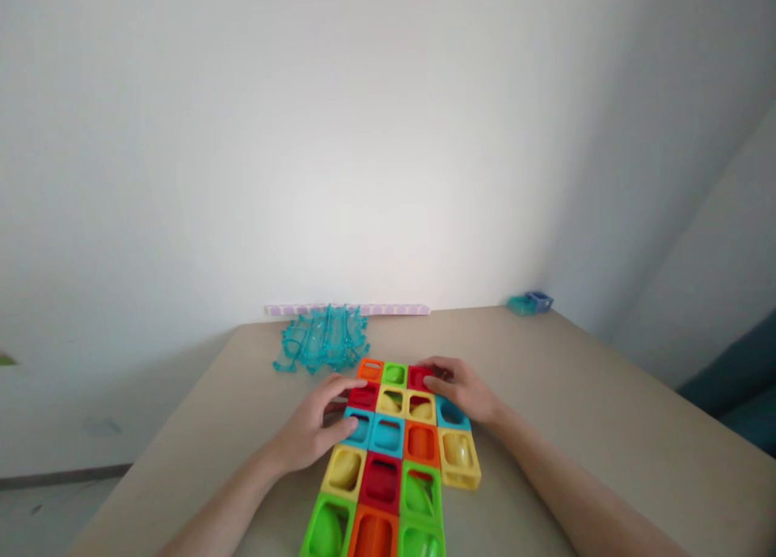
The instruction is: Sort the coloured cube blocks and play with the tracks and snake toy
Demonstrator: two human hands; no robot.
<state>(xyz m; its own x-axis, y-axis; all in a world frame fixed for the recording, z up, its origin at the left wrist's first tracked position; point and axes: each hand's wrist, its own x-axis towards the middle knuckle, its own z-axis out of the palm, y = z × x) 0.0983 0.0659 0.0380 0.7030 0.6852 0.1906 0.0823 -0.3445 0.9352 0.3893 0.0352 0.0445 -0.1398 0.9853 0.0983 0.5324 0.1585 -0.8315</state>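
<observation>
A flat arrangement of colored square blocks, in red, green, yellow, orange and blue with curved pieces inside, lies on the table and runs off the bottom edge of the view. My left hand grips its left side, with fingers at a red block and the thumb over a blue one. At the far right corner, my right hand holds a red block, its thumb on top. A blue block and a yellow block stick out on the right side, below my right hand.
Clear teal plastic pieces lie at the back left of the table, before a patterned purple-and-white strip along the wall. A teal piece and a dark blue block sit at the back right corner.
</observation>
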